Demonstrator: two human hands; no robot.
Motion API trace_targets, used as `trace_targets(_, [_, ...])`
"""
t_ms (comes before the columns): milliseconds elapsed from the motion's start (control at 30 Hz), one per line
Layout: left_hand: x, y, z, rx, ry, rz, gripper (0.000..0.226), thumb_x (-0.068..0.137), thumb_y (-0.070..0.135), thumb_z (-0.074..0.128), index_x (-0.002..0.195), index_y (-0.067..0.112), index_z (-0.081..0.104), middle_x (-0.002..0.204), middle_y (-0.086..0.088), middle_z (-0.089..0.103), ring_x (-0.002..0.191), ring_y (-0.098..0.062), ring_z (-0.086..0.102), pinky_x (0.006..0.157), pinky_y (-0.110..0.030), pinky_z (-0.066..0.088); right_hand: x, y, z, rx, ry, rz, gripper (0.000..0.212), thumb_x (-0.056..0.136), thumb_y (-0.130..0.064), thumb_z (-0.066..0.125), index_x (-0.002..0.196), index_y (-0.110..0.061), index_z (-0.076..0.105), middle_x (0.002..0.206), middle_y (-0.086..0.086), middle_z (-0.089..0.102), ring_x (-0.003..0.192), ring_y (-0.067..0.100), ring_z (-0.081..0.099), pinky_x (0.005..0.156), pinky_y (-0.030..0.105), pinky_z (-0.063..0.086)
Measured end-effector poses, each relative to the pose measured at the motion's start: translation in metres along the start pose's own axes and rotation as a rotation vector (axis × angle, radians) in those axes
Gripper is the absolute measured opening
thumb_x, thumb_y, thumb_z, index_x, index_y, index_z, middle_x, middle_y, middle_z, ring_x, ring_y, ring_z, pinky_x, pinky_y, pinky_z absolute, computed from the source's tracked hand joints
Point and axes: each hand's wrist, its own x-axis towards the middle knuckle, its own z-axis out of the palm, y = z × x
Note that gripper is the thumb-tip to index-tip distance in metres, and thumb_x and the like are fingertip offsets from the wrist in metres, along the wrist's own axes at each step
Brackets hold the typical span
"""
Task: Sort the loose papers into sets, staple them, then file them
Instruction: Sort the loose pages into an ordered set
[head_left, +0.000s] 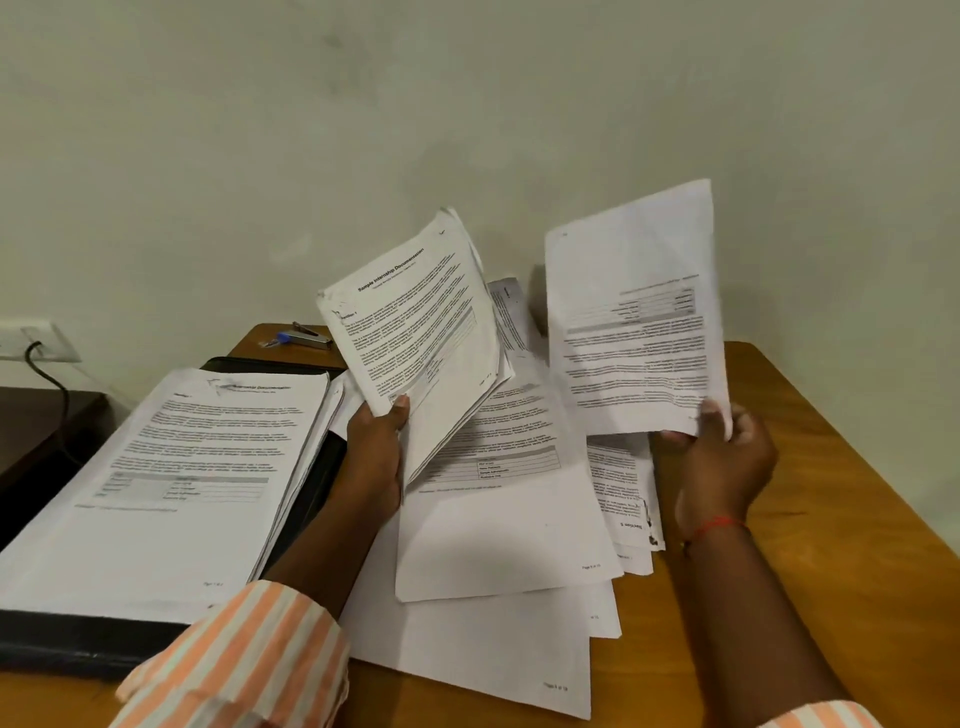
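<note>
Sleeve (244, 654), papers (498, 519), wooden table (857, 467), pale wall (467, 104)

Shows matt white paper, dog-eared, in the loose sheets (498, 519) mid-desk and the stack (171, 467) at the left edge, a matt black folder (78, 639) beneath, smooth low-gloss wood in the desk (831, 519), shiny metal in the far-edge stapler (311, 336), striped woven cloth in the sleeve (244, 660).

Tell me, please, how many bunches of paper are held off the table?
2: a set in the left hand, a sheet in the right hand. More sheets may hide behind it.
</note>
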Motion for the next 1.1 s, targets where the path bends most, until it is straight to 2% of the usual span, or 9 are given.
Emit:
trace_targets(67, [0.000, 0.000, 0.000, -0.010, -0.006, -0.002, 0.024, 0.103, 0.017, 0.058, 0.122, 0.030, 0.065, 0.116, -0.002, 0.075, 0.104, -0.022, 0.071, 0.095, -0.048, 0.056, -0.006, 0.001, 0.004, 0.110, -0.051, 0.102, 0.007, 0.100, -0.018, 0.061, 0.105, -0.015, 0.064, 0.107, -0.002, 0.073, 0.084, 0.011, 0.075, 0.057, 0.019, 0.057])
trace_targets(200, [-0.001, 0.000, -0.001, -0.037, -0.009, -0.013, 0.030, 0.103, 0.016, 0.058, 0.131, 0.025, 0.065, 0.116, -0.002, 0.075, 0.107, -0.025, 0.071, 0.097, -0.051, 0.055, -0.012, -0.005, 0.008, 0.206, -0.007, 0.046, 0.007, 0.100, -0.017, 0.061, 0.106, -0.014, 0.063, 0.110, 0.000, 0.072, 0.093, 0.013, 0.074, 0.059, 0.020, 0.058])
trace_targets(333, [0.000, 0.001, 0.000, -0.047, -0.003, -0.025, 0.029, 0.104, 0.016, 0.057, 0.130, 0.025, 0.065, 0.113, -0.002, 0.076, 0.101, -0.024, 0.072, 0.080, -0.043, 0.060, -0.009, -0.008, 0.006, 0.294, 0.029, -0.020, 0.013, 0.100, -0.016, 0.062, 0.113, -0.011, 0.063, 0.117, 0.006, 0.071, 0.102, 0.015, 0.072, 0.066, 0.022, 0.059])
trace_targets(367, [0.001, 0.001, 0.000, -0.046, 0.003, -0.025, 0.029, 0.104, 0.016, 0.057, 0.130, 0.025, 0.064, 0.115, -0.003, 0.076, 0.101, -0.024, 0.072, 0.080, -0.042, 0.059, -0.010, -0.007, 0.006, 0.311, 0.016, -0.011, 0.016, 0.100, -0.015, 0.062, 0.115, -0.010, 0.062, 0.118, 0.007, 0.071, 0.104, 0.017, 0.072, 0.067, 0.023, 0.059])
trace_targets(533, [0.000, 0.001, -0.001, -0.031, 0.015, -0.030, 0.032, 0.103, 0.017, 0.059, 0.134, 0.023, 0.063, 0.114, -0.003, 0.076, 0.105, -0.027, 0.071, 0.095, -0.052, 0.056, -0.014, -0.003, 0.011, 0.364, -0.055, 0.094, 0.013, 0.100, -0.015, 0.061, 0.114, -0.014, 0.061, 0.121, 0.006, 0.070, 0.107, 0.020, 0.071, 0.073, 0.031, 0.061])
trace_targets(667, [0.000, 0.000, -0.001, -0.038, 0.006, -0.026, 0.032, 0.103, 0.018, 0.058, 0.134, 0.023, 0.063, 0.117, -0.005, 0.074, 0.105, -0.026, 0.070, 0.092, -0.049, 0.056, -0.013, -0.006, 0.010, 0.454, -0.101, 0.126, 0.021, 0.105, -0.012, 0.052, 0.124, -0.005, 0.055, 0.122, 0.010, 0.070, 0.109, 0.024, 0.071, 0.078, 0.034, 0.061])
trace_targets(733, [0.000, -0.001, -0.001, -0.038, -0.004, -0.026, 0.032, 0.104, 0.018, 0.057, 0.135, 0.024, 0.063, 0.117, -0.004, 0.074, 0.106, -0.026, 0.070, 0.092, -0.049, 0.056, -0.012, -0.008, 0.009, 0.494, -0.129, 0.141, 0.027, 0.106, -0.011, 0.048, 0.131, -0.001, 0.051, 0.124, 0.012, 0.069, 0.113, 0.027, 0.069, 0.084, 0.040, 0.060])
trace_targets(900, [-0.001, 0.001, 0.000, -0.041, -0.014, -0.023, 0.032, 0.104, 0.018, 0.056, 0.135, 0.025, 0.062, 0.118, -0.005, 0.074, 0.106, -0.028, 0.070, 0.094, -0.053, 0.056, -0.015, -0.008, 0.010, 0.533, -0.205, 0.164, 0.031, 0.107, -0.012, 0.046, 0.136, -0.005, 0.050, 0.131, 0.016, 0.065, 0.120, 0.030, 0.065, 0.095, 0.051, 0.056])
trace_targets(1100, [-0.002, 0.001, 0.000, -0.061, -0.023, -0.021, 0.031, 0.104, 0.017, 0.055, 0.133, 0.025, 0.063, 0.119, -0.003, 0.074, 0.106, -0.026, 0.070, 0.089, -0.046, 0.057, -0.023, -0.011, 0.016, 0.599, -0.326, 0.227, 0.032, 0.106, -0.006, 0.043, 0.138, -0.002, 0.047, 0.133, 0.015, 0.064, 0.123, 0.029, 0.063, 0.095, 0.044, 0.057])
